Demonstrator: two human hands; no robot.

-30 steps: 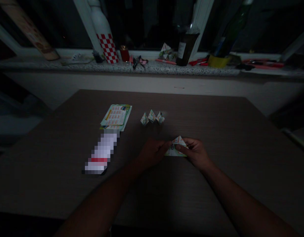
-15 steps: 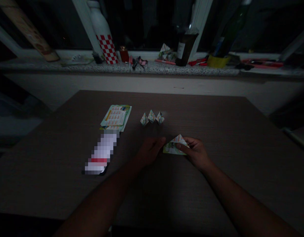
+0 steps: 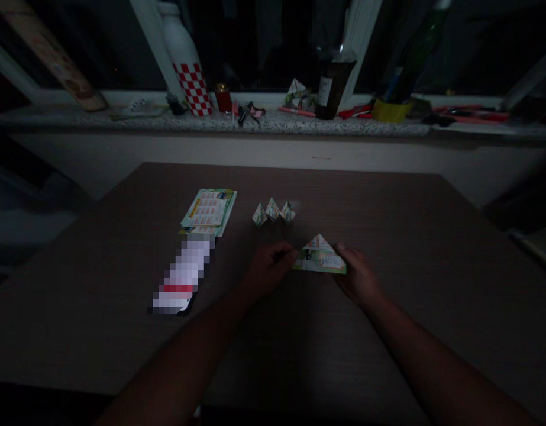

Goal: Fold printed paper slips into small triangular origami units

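A folded sheet of printed paper (image 3: 319, 260), peaked at the top with a straight lower edge, is held just above the table. My left hand (image 3: 273, 266) is closed on its left corner, thumb and finger pinched together. At the other end my right hand (image 3: 358, 273) grips the right edge, its thumb near the upper slope and its other fingers mostly hidden underneath. Beyond the hands stand several small pointed folded-paper pieces (image 3: 273, 210) in a row. Left of those lies a stack of printed paper sheets (image 3: 208, 210).
A phone with a blurred-out screen (image 3: 184, 275) lies on the brown table (image 3: 410, 236), left of my left arm. Along the granite sill (image 3: 264, 123) stand a red-checked white bottle (image 3: 193, 77), a dark cup (image 3: 330, 89) and a green bottle (image 3: 417, 53). The scene is dim.
My right thumb has slid off the paper's front to its right edge, uncovering more of the print. The paper has shifted slightly up, and my left hand now pinches its left corner.
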